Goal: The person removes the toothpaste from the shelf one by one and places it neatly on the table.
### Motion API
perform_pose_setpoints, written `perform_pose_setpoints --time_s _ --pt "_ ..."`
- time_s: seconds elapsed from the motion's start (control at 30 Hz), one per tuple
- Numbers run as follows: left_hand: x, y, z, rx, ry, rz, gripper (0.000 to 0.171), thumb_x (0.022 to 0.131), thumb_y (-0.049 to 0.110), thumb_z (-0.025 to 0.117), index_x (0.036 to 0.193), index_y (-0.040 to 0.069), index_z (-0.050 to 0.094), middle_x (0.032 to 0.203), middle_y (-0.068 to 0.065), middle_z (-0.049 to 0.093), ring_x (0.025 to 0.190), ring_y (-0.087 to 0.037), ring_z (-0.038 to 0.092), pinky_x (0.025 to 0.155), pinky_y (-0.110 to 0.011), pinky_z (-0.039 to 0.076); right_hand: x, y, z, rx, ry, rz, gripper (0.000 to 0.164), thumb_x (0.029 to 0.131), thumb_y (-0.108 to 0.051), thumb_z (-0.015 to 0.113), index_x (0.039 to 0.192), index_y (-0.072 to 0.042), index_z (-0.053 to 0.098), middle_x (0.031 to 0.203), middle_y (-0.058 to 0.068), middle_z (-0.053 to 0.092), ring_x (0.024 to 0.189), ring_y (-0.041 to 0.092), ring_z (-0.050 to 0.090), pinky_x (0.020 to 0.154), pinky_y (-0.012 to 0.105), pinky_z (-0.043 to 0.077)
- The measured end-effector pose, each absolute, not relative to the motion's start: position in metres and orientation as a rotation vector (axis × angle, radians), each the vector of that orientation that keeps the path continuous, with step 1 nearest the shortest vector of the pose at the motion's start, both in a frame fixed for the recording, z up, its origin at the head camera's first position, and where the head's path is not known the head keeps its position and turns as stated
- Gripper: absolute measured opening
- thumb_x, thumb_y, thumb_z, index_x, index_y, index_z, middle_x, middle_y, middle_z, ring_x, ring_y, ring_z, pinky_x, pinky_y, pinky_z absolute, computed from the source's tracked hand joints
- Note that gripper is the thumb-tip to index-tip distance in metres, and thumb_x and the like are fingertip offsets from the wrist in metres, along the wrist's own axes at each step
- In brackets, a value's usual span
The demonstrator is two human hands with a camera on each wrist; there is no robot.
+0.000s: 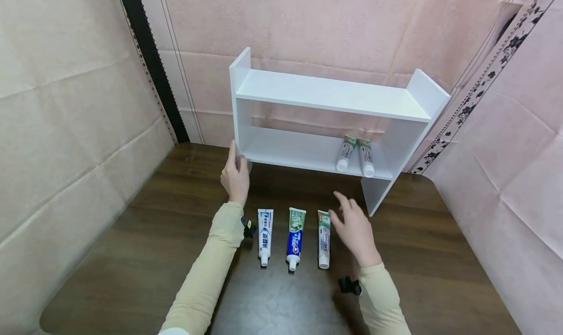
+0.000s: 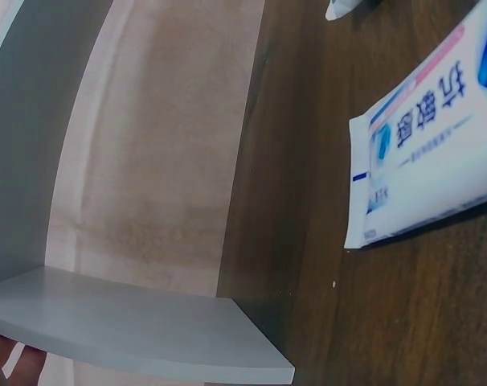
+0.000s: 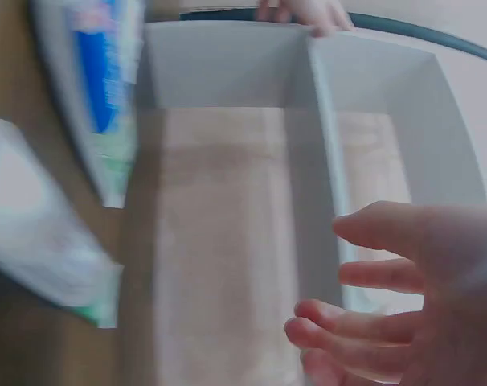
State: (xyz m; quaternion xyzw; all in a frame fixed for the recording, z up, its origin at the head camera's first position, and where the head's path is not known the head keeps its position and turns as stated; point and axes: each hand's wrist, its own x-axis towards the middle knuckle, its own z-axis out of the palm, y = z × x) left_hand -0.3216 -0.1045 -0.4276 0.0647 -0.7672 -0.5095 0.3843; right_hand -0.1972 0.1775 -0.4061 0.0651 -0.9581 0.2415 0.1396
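Item: white shelf unit (image 1: 331, 93), two-tiered, standing at the back of the worktop (image 1: 132, 256).

Left hand (image 1: 236, 178): at the unit's left side panel, touching it near the lower tier, fingers extended along the panel.

Right hand (image 1: 355, 230): above the worktop, in front of the unit's right half; thumb and fingers apart, holding nothing; nearest to the right-hand tube.

Three toothpaste tubes, laid flat on the worktop in a spaced row before the unit, caps toward the person: a white-and-blue tube (image 1: 265, 234) at left; a green-and-blue tube (image 1: 296, 236) in the middle; a white tube with a green end (image 1: 324, 242) at right, just beside the right hand.

Two further tubes, white with green ends: one (image 1: 346, 154) and another (image 1: 366, 158), side by side on the lower tier toward its right end, caps to the front.

Surround: pale pink cloth (image 1: 334, 22) behind the unit; light yellow sleeves (image 1: 200, 281) on both arms.
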Motion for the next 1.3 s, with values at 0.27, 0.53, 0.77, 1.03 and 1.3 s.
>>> perform_pose_setpoints --time_s 0.27,0.53,0.77,1.03,1.3 --pt "-0.324 -0.105 -0.426 0.182 -1.945 -1.297 0.051 0.099 0.026 0.045 0.146 0.044 0.037 0.135 -0.005 0.061 0.071 -0.030 0.054 0.061 -0.035 0.035 -0.237 0.177 -0.360 0.167 -2.710 0.672 0.061 0.098 -0.034 0.054 0.152 -0.017 0.032 0.116 0.021 0.056 0.097 0.037 0.056 0.073 0.053 0.047" --pt "-0.323 -0.104 -0.426 0.185 -1.953 -1.293 0.050 0.100 0.025 0.046 0.146 0.042 0.038 0.133 -0.006 0.063 0.066 -0.029 0.052 0.059 -0.034 0.035 -0.259 0.179 -0.367 0.114 -2.764 0.631 0.066 0.098 -0.034 0.053 0.154 -0.015 0.023 0.122 0.026 0.050 0.102 0.041 0.054 0.074 0.055 0.048" --pt "-0.323 -0.103 -0.424 0.173 -1.952 -1.284 0.049 0.100 0.027 0.047 0.147 0.040 0.038 0.136 -0.004 0.061 0.068 -0.029 0.055 0.059 -0.034 0.036 -0.256 0.177 -0.365 0.048 -2.707 0.714 0.054 0.095 -0.040 0.058 0.135 -0.011 0.038 0.114 0.022 0.050 0.090 0.038 0.056 0.067 0.051 0.047" --pt "-0.323 -0.102 -0.423 0.173 -1.965 -1.284 0.051 0.099 0.025 0.047 0.147 0.040 0.039 0.132 -0.006 0.064 0.068 -0.029 0.054 0.060 -0.034 0.035 -0.258 0.177 -0.368 0.019 -2.655 0.705 0.042 0.097 -0.032 0.052 0.131 -0.009 0.039 0.105 0.023 0.061 0.069 0.037 0.060 0.057 0.047 0.044" --pt "-0.321 -0.104 -0.427 0.176 -1.956 -1.290 0.051 0.099 0.025 0.047 0.146 0.042 0.039 0.132 -0.006 0.063 0.066 -0.029 0.054 0.058 -0.034 0.034 -0.245 0.178 -0.379 0.015 -2.580 0.705 0.042 0.093 -0.023 0.051 0.133 -0.012 0.048 0.095 0.024 0.069 0.062 0.035 0.059 0.053 0.045 0.043"
